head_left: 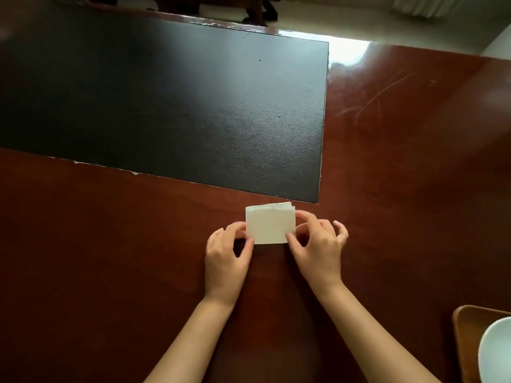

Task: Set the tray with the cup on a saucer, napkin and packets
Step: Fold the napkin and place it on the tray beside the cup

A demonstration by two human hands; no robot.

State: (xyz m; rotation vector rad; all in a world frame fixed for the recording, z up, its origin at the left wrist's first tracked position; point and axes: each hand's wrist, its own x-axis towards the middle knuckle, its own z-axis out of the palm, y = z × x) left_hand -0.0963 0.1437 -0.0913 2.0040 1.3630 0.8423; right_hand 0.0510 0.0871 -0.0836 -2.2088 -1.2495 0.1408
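Pinching the folded white paper napkin [268, 226] at both side edges, both hands [225, 258] [318, 251] should crease it flat, corners aligned

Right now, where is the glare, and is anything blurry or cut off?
Head view: window glare whitens the table's far edge; the folded napkin between both hands is sharp; tray and white dish are cropped bottom right; corners look soft.

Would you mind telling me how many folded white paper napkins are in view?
1. The folded white paper napkin lies on the reddish-brown wooden table, pinched between the left hand and right hand. More may lie outside the frame.
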